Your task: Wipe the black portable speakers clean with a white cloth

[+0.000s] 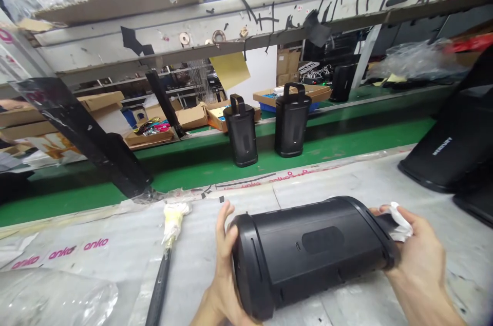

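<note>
A black portable speaker (308, 249) lies tilted on its side between my hands, above the covered bench. My left hand (225, 269) grips its left end, palm against the end cap with thumb and fingers around the rim. At the other end, my right hand (418, 256) is closed on a crumpled white cloth (401, 223), pressed around the speaker's strap handle. An oval panel and a small port show on the upward side. To the left lies a black-handled tool (164, 269), its head wrapped in pale plastic.
Beyond the bench, two similar upright speakers (242, 133) (292, 123) stand on a green conveyor belt (200, 161). Larger black cases (442, 151) are at the right. A black-taped post (88, 136) rises on the left. Overhead runs a white shelf edge (154, 33). Clear plastic (57, 295) covers the front left.
</note>
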The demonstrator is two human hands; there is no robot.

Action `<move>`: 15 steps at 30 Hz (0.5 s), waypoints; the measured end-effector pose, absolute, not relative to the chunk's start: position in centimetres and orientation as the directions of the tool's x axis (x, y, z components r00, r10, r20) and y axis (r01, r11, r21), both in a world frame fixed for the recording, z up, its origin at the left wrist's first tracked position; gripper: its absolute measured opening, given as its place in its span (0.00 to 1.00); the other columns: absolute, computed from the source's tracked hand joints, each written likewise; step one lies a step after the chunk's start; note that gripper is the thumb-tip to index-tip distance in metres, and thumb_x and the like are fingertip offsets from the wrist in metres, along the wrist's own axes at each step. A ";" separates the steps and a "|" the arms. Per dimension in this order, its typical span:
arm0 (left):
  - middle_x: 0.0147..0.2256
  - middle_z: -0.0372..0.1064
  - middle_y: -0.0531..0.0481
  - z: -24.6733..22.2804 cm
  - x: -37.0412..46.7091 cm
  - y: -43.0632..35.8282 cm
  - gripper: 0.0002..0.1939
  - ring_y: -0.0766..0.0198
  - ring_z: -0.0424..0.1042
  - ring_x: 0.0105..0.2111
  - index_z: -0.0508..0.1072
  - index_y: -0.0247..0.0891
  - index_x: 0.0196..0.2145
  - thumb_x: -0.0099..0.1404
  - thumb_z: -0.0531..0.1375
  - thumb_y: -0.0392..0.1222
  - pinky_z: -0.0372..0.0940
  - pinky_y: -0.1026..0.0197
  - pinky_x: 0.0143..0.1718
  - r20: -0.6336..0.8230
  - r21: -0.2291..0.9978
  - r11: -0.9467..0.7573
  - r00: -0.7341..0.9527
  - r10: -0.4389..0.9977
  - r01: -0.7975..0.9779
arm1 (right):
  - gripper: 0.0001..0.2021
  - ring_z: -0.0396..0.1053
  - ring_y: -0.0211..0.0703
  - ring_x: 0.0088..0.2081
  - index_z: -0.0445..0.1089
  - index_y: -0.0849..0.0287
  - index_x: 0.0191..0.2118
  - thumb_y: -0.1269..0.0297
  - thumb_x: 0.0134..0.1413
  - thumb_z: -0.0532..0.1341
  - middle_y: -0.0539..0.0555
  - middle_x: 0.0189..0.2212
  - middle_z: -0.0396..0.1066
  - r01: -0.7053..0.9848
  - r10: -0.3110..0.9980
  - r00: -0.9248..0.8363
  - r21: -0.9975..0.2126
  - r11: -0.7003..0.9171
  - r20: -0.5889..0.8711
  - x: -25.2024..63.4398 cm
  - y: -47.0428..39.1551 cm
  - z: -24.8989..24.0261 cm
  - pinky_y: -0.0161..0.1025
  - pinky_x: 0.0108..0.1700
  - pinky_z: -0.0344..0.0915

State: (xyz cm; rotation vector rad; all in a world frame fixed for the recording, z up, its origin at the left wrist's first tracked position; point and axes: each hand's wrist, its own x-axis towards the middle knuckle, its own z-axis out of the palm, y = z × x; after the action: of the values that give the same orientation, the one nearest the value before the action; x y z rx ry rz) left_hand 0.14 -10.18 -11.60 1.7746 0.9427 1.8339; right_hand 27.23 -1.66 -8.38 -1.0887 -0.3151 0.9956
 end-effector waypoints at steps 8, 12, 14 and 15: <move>0.59 0.64 0.42 -11.7 -0.5 -8.9 0.42 0.45 0.51 0.64 0.69 0.40 0.56 0.52 0.57 0.72 0.45 0.44 0.65 -0.155 0.834 0.102 -0.054 0.986 -0.542 | 0.09 0.63 0.37 0.27 0.62 0.57 0.17 0.60 0.38 0.54 0.49 0.17 0.59 -0.448 0.729 0.684 -0.767 0.459 0.037 25.7 0.3 -6.4 0.34 0.36 0.65; 0.56 0.68 0.43 -11.3 -0.6 -8.4 0.36 0.48 0.56 0.63 0.69 0.39 0.56 0.56 0.62 0.63 0.48 0.49 0.64 -0.280 0.802 0.113 -0.201 0.939 -0.587 | 0.08 0.66 0.40 0.32 0.69 0.57 0.24 0.60 0.40 0.57 0.50 0.24 0.66 -0.435 0.842 0.529 -0.818 0.375 0.105 25.4 0.8 -7.8 0.35 0.40 0.65; 0.58 0.65 0.44 -10.7 -0.3 -8.3 0.38 0.50 0.55 0.63 0.63 0.41 0.61 0.57 0.62 0.59 0.48 0.51 0.64 -0.201 0.848 0.016 -0.293 0.935 -0.530 | 0.12 0.67 0.41 0.33 0.71 0.56 0.33 0.57 0.42 0.58 0.50 0.28 0.70 -0.374 0.912 0.404 -0.896 0.238 0.074 25.9 1.1 -8.6 0.35 0.37 0.65; 0.60 0.63 0.45 -10.3 -0.2 -8.3 0.39 0.51 0.55 0.63 0.58 0.44 0.63 0.57 0.62 0.58 0.48 0.51 0.64 -0.158 0.874 -0.027 -0.336 0.929 -0.486 | 0.15 0.68 0.42 0.33 0.71 0.54 0.38 0.55 0.43 0.59 0.49 0.30 0.71 -0.318 0.936 0.349 -0.935 0.159 0.041 26.2 1.2 -8.8 0.35 0.35 0.65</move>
State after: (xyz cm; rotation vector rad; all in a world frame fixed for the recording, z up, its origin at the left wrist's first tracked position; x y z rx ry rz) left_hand -0.16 -8.29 -10.27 0.5752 1.1028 1.6154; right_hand 26.16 1.17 -8.84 -1.0255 -0.7584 1.0312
